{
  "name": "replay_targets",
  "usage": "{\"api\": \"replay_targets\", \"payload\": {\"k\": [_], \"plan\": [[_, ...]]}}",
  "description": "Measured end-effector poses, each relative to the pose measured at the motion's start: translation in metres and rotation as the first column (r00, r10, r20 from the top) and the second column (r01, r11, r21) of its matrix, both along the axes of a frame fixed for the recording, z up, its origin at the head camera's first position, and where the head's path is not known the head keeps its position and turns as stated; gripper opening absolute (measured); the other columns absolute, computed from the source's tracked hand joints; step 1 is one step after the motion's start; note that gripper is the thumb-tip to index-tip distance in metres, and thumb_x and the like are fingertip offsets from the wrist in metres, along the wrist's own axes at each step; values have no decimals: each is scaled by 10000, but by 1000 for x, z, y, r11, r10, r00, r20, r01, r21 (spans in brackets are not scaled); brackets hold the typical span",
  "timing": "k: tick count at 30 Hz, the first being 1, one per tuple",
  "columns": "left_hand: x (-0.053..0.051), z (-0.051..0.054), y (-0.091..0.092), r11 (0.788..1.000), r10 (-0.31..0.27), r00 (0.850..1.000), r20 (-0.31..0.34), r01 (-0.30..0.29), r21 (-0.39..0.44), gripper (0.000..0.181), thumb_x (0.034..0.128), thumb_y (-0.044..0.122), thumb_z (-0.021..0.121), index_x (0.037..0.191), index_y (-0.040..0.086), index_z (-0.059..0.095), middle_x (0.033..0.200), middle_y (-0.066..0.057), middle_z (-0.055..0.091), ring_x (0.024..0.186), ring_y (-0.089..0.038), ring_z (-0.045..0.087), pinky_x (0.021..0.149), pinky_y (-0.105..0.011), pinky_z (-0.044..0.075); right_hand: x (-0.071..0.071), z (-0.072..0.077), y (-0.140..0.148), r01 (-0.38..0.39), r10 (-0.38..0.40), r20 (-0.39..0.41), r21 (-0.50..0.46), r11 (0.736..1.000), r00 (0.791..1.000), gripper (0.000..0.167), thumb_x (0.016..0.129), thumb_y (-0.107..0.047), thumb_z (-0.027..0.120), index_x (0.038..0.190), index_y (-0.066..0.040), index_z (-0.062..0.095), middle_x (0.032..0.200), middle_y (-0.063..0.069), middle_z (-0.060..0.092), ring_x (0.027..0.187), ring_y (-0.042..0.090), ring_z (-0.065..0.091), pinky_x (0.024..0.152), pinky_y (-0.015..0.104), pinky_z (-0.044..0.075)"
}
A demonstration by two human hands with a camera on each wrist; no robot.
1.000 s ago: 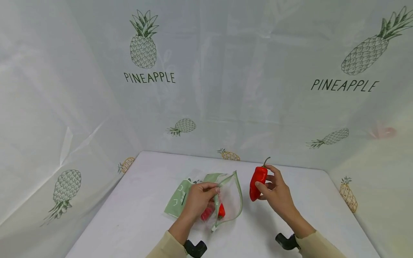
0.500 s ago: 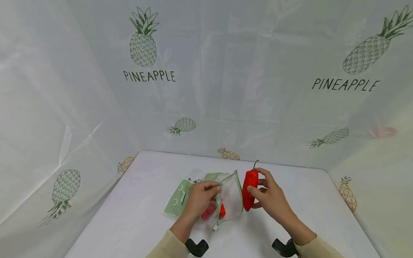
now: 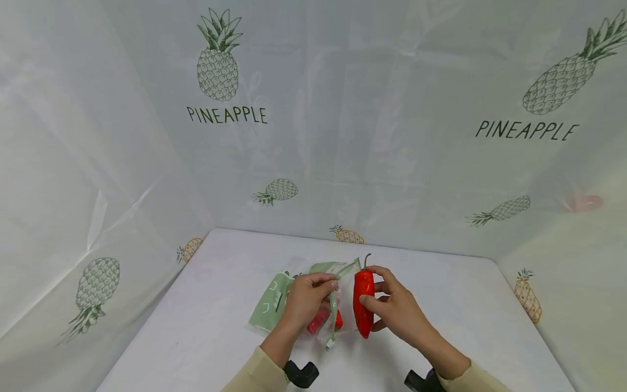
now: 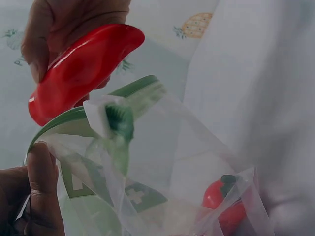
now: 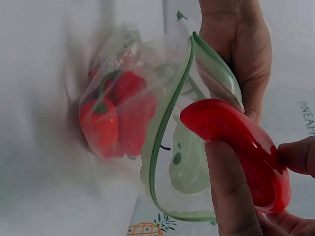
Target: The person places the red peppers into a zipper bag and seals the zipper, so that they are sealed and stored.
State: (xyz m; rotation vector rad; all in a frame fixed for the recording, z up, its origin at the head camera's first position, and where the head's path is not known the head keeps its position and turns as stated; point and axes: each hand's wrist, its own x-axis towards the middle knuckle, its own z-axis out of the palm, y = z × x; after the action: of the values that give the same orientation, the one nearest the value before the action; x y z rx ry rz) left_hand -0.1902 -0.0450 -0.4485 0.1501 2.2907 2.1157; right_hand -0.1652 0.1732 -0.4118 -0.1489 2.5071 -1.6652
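A long red pepper (image 3: 363,307) with a thin curved stem is held upright by my right hand (image 3: 399,307), thumb on the near side and fingers round the back. It stands at the mouth of a clear zip bag (image 3: 266,307) with green print and a green rim. My left hand (image 3: 305,299) pinches the bag's rim, and the mouth gapes in the right wrist view. Inside the bag there, a small orange-red pepper (image 5: 102,129) with a green stem lies against a larger red pepper (image 5: 134,105). The left hand partly hides the bag in the head view.
The bag lies on a white table (image 3: 196,326). A pale sheet (image 3: 352,136) printed with pineapples hangs behind the table and along its sides. A black wrist mount (image 3: 301,374) sits at the left cuff, another (image 3: 423,381) at the right.
My right hand has brought the red pepper left and down, from beside the bag to its open mouth. The left hand keeps its pinch on the rim, almost unmoved.
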Motion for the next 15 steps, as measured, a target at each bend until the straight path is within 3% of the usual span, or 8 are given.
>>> {"api": "replay_targets", "payload": {"k": [7, 15], "plan": [[1, 3, 0, 999, 18, 1000, -19, -18, -30, 218, 990, 212, 761, 1172, 102, 810, 905, -48, 748, 680, -136, 715, 655, -266, 643, 4, 0, -7, -89, 88, 58, 28, 996, 994, 661, 908, -175, 781, 1503, -151, 494, 1143, 176, 678, 820, 258, 718, 504, 456, 631], [3, 7, 0, 1000, 7, 999, -53, -8, -26, 214, 993, 197, 754, 1167, 88, 813, 939, -121, 752, 665, -125, 696, 644, -255, 639, 5, -3, -11, -199, 187, 137, 80, 977, 973, 676, 861, -181, 801, 1468, -75, 524, 1025, 142, 671, 800, 264, 711, 486, 466, 623]]}}
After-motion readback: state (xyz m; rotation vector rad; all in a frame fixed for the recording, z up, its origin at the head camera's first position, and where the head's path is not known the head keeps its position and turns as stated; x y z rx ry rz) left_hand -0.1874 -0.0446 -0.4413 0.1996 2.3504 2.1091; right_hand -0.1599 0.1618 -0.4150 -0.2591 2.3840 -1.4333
